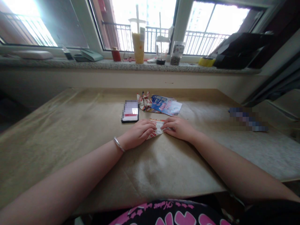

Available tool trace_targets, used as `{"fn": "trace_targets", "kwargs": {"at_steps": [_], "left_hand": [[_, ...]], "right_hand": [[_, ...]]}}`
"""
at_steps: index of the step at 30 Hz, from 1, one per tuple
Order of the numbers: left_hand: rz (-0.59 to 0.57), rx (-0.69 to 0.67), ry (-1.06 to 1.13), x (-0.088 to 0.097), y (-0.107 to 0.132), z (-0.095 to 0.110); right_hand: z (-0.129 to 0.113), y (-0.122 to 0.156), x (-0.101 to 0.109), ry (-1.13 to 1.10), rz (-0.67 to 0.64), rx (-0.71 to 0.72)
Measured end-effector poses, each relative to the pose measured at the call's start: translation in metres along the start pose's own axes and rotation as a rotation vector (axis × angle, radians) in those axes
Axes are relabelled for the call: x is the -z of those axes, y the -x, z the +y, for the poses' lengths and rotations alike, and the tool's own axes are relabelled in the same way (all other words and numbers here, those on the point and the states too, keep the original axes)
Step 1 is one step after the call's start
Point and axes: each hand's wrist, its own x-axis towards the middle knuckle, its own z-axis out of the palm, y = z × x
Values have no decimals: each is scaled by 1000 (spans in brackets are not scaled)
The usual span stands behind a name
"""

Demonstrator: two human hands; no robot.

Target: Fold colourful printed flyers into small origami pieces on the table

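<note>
A printed sheet of paper (159,125), white with red and orange marks, lies folded on the table between my hands. My left hand (140,132) holds its left side down, fingers together and bent over the paper. On the right edge, my right hand (176,127) grips the paper with curled fingertips. Part of the sheet is hidden under the fingers. Just beyond it stands a folded paper piece (144,101) with pointed tips and similar print. Beside that piece are several blue printed leaflets (166,104), overlapping. A phone (130,112) with its screen lit lies left of them.
A tan cover (98,112) spreads over the table. Far right lies a blurred blue strip (248,120). On the windowsill (98,64) stand a tall cup of yellow drink (138,47), a red jar (116,54), a clear container (177,54) and a black bag (234,53).
</note>
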Motion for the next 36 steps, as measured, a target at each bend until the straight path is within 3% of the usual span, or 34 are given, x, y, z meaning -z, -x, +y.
{"fn": "trace_targets", "kwargs": {"at_steps": [7, 11, 21, 36], "left_hand": [[74, -121, -309, -1, 1, 4], [52, -151, -412, -5, 0, 3], [-61, -159, -422, -6, -5, 2], [-80, -167, -410, 1, -4, 8]], "right_hand": [[-17, -3, -4, 138, 14, -142], [-20, -5, -4, 153, 17, -159], [-20, -7, -5, 162, 11, -135], [-17, -5, -4, 153, 11, -106]]}}
